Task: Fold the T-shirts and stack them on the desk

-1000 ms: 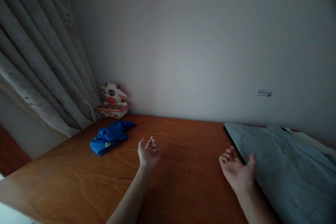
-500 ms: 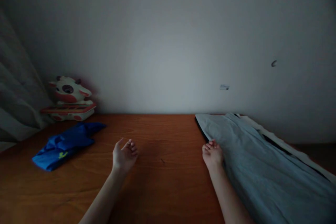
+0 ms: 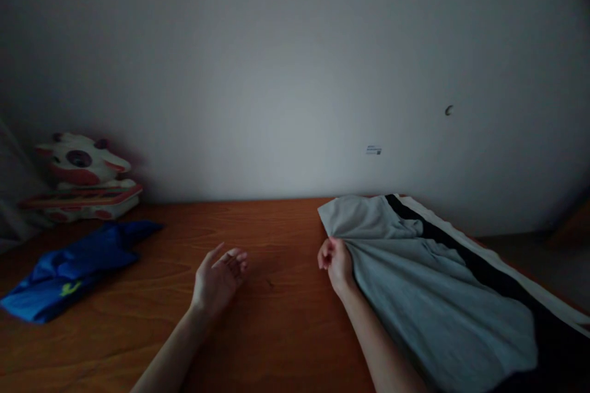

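A grey garment [image 3: 415, 276] with a black side stripe lies on the right half of the wooden table [image 3: 276, 344]. My right hand [image 3: 335, 261] is closed on its left edge, and the cloth bunches into folds there. My left hand [image 3: 219, 279] hovers open above the bare wood in the middle, fingers loosely spread, holding nothing. A crumpled blue garment [image 3: 69, 270] lies at the far left, well away from both hands.
A white and red cow-shaped toy [image 3: 80, 178] stands at the back left against the grey wall. A small sticker [image 3: 373, 150] and a dark mark are on the wall. The table's right edge runs behind the grey garment.
The view has swung right, so curtain and toy slid left. My right hand closed on the grey garment's edge and pulled it leftward, rumpling it and exposing the black stripe. My left hand stayed open.
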